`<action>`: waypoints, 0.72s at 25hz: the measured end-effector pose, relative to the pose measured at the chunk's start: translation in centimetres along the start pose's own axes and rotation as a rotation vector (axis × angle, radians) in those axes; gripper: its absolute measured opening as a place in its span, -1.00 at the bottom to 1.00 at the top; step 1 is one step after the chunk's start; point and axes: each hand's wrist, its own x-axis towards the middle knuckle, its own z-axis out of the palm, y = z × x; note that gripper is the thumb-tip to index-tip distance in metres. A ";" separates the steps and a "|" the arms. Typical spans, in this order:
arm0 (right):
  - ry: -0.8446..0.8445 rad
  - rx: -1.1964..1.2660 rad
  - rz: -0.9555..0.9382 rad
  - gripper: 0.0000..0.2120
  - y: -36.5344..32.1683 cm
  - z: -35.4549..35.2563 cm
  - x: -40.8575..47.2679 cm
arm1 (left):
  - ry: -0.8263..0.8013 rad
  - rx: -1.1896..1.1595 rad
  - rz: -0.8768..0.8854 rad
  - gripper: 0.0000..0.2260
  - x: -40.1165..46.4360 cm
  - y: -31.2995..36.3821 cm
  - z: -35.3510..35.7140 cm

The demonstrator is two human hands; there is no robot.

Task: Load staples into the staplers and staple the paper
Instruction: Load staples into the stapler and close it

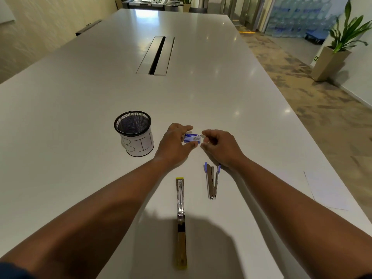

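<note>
Head view: we pinch the staple box (pixel 192 138) in our left hand (pixel 175 143) above the table (pixel 80 97); right hand (pixel 220 147) fingertips curl at its end, probably opening it. Both staplers (pixel 211 181) lie open, awaiting strips.

Lighting is even and moderately bright; ceiling lamps leave small glare spots across the glossy table (pixel 201 93). My head casts a soft shadow near me. Edges bow with wide-angle distortion; distant background is soft.
</note>
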 end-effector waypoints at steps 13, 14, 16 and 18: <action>-0.084 -0.078 0.004 -0.86 -0.4 0.0 1.1 | -0.031 0.098 0.070 -0.78 0.4 0.2 -0.2; -0.082 -0.075 0.008 -0.88 -0.4 -0.1 1.1 | -0.026 0.108 0.068 -0.78 0.4 0.2 -0.3; -0.088 -0.078 0.005 -0.89 -0.3 -0.2 1.0 | -0.023 0.122 0.066 -0.79 0.2 0.1 -0.5; -0.084 -0.074 -0.014 -0.84 -0.2 -0.3 0.8 | -0.026 0.123 0.060 -0.79 0.1 0.1 -0.6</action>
